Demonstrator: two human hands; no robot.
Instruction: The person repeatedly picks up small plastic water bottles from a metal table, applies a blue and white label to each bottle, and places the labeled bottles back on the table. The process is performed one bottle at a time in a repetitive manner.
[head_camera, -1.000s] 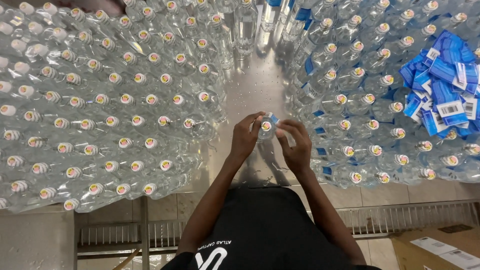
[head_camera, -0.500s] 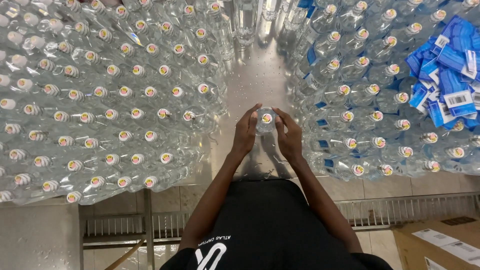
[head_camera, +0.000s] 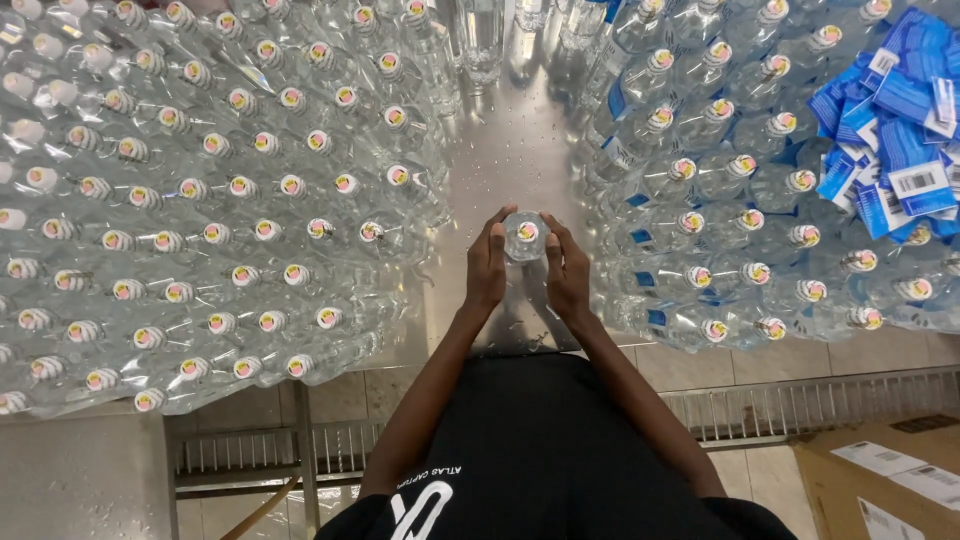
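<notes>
— What's on the left of the table?
— Clear plastic bottles in tight rows, all capped, most lids showing a pink and yellow mark.
— And on the right?
— More capped bottles, these with blue labels round their sides. A heap of blue labels lies on top of them at the far right.
— Anything lower down?
— A metal grate along the tiled floor, and a cardboard box in the bottom right corner with white slips on it.
</notes>
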